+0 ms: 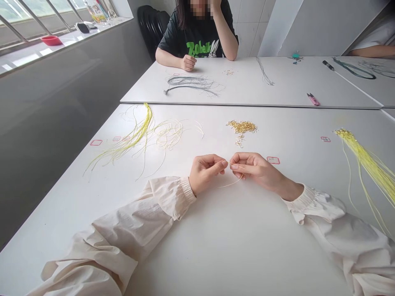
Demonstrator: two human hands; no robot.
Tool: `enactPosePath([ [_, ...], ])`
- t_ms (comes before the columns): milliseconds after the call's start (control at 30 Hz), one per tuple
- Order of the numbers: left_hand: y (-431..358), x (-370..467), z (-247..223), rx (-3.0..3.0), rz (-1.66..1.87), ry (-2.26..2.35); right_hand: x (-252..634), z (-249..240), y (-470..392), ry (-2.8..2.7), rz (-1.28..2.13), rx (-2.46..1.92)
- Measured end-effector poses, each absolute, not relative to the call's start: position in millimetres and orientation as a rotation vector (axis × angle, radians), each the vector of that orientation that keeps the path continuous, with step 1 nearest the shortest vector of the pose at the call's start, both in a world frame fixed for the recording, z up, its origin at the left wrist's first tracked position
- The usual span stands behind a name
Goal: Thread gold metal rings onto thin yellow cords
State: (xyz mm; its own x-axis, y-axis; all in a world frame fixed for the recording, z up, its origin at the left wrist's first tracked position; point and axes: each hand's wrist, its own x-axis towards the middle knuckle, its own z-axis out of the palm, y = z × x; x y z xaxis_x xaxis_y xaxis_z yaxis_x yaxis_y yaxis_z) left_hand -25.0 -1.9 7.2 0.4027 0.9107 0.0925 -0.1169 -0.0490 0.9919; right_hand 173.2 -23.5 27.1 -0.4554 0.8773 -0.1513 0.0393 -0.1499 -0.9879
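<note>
My left hand [206, 173] and my right hand [258, 170] meet almost fingertip to fingertip above the white table. Thumb and forefinger of the right hand pinch a thin pale-yellow cord [231, 184], whose loose end curves down and to the left. A pinch also closes my left fingers, but what lies between them is too small to make out. Just beyond the hands is a pile of small gold-coloured hooks [243, 126], with a few strays on its near side.
Loose yellow cords [146, 125] spread at the left; a bundle of yellow cords [368, 160] with metal ends lies right. Across the table seam are dark cords [189, 82], pink snippers [313, 99] and a seated person [200, 33]. A grey wall [61, 107] borders the left side.
</note>
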Motion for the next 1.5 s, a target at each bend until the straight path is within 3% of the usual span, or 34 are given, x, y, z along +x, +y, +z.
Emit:
enactPosePath([
  [267, 4, -29, 6, 1.339, 0.966, 0.831, 165, 40, -32, -1.819, 0.821, -1.447],
  [500, 4, -32, 7, 1.336, 0.967, 0.766, 151, 49, -37, -1.341, 1.582, -1.199],
  [600, 3, -31, 8, 1.305, 0.975, 0.736, 150, 43, -34, -1.238, 1.704, -1.074],
  [1167, 2, -26, 6, 1.395, 0.962, 0.769, 163, 40, -27, -1.022, 1.897, -1.126],
  [1500, 6, -24, 10, 1.374, 0.958, 0.830, 151, 33, -39, -1.235, 1.375, -1.139],
])
